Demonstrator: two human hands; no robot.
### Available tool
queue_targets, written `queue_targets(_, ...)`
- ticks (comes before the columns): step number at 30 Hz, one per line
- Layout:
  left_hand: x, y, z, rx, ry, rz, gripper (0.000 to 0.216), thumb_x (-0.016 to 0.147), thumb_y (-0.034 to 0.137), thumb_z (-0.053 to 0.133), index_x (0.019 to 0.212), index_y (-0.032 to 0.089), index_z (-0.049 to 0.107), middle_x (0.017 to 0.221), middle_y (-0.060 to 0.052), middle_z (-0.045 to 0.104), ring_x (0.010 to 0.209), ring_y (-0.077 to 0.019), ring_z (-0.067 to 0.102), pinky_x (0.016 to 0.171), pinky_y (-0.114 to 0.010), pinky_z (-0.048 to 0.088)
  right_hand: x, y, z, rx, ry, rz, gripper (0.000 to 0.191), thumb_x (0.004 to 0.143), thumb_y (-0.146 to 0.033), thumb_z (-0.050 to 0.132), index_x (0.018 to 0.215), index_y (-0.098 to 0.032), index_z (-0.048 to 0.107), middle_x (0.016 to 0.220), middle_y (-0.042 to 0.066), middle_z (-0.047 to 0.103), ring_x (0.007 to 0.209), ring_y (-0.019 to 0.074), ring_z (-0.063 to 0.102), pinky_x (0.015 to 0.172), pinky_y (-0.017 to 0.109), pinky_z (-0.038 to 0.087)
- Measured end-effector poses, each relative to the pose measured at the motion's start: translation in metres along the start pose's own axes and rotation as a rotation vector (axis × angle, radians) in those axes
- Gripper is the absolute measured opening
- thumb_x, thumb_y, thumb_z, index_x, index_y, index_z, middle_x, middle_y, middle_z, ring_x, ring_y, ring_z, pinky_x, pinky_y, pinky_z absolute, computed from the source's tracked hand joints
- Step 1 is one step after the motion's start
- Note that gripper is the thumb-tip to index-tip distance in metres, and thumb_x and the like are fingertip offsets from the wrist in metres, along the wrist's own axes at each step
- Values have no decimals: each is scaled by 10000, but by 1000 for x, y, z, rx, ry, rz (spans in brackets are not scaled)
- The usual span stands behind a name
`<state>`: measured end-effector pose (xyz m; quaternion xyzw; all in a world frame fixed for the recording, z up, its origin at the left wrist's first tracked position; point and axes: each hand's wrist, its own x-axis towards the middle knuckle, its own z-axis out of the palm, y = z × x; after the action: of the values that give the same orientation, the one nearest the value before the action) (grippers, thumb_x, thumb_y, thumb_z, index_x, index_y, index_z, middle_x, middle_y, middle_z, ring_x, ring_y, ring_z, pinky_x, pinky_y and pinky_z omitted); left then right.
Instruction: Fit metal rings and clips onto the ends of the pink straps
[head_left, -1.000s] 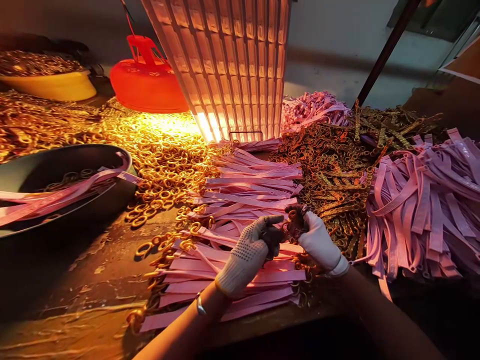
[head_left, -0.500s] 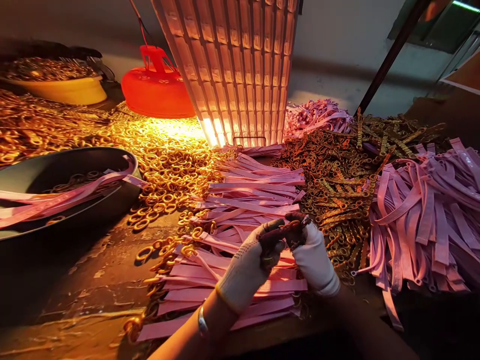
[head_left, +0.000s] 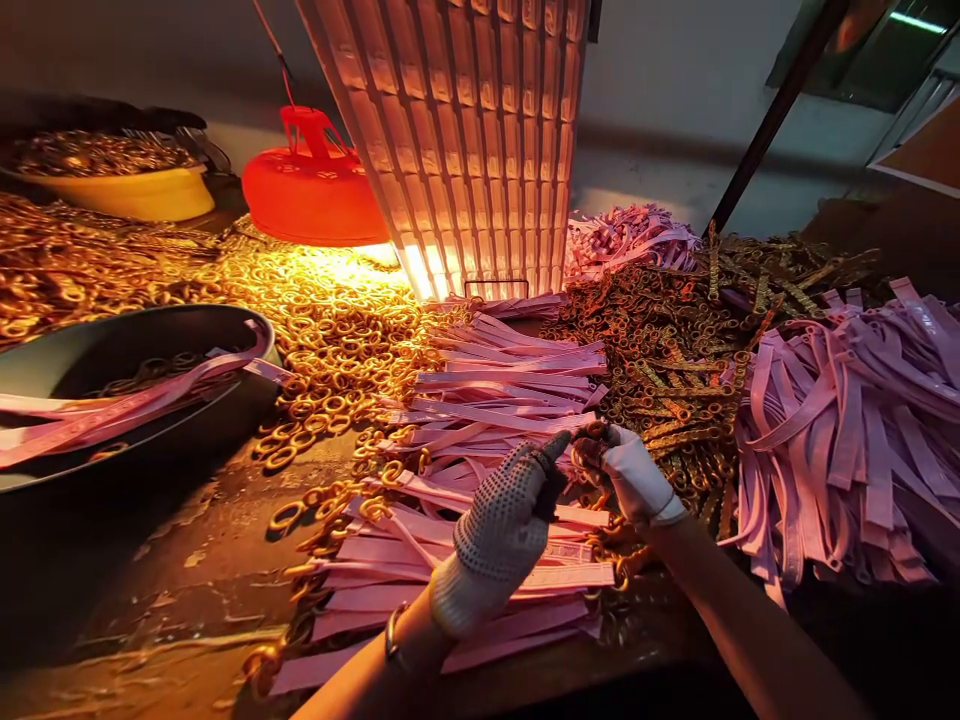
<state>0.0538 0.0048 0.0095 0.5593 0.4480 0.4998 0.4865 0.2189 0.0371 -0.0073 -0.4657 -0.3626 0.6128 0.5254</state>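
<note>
Both hands wear white knit gloves with dark, soiled fingertips, and they meet over a row of pink straps [head_left: 517, 390]. My left hand [head_left: 502, 520] is closed, its back turned up and its fingertips reaching toward the other hand. Beside it, my right hand [head_left: 634, 468] has its fingers drawn into a pinch. Whatever lies between the fingers is too small and dark to make out. Gold rings [head_left: 289, 515] sit at the left ends of many straps. Near my right wrist, a gold metal piece [head_left: 622, 570] shows at a strap's right end.
Loose gold rings [head_left: 330, 350] lie heaped under a red lamp [head_left: 315, 195]. A dark basin [head_left: 247, 400] with straps stands left, a yellow basin [head_left: 161, 195] behind. A ribbed panel [head_left: 480, 150] rises at the back. Gold links [head_left: 660, 350] and pink straps [head_left: 855, 430] pile up right.
My left hand has rolled so its dotted back shows, and its fingertips point up and right. My right hand has shifted slightly upward, with more forearm showing. The view has tilted a little.
</note>
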Motion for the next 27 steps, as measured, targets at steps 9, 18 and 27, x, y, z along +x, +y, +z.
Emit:
queue_targets(9,13,-22,-13,-825,-145,-791,203,812,289,671,838,88,674,710,-99,675,473,-100,541,383,-169,384,-15,-19,-3,-320,-192,-402,204,771,-267,775,963,-218,726,900,29,716,797,174,646,755,326,544)
queue_targets(18,8,-23,-5,-520,-310,-606,324,788,412,710,675,160,540,462,47,435,367,-44,302,357,-161,212,-21,-20,-13,-970,-316,-804,287,903,-193,586,1183,-228,639,1200,108,668,1116,232,628,981,404,520)
queue_targets(27,7,-19,-7,182,-254,-237,215,845,292,616,679,176,543,539,38,517,479,-81,417,439,-195,300,-37,-16,-13,-1395,-295,-609,309,929,-189,485,1201,-161,628,1159,149,691,1087,257,632,955,379,509)
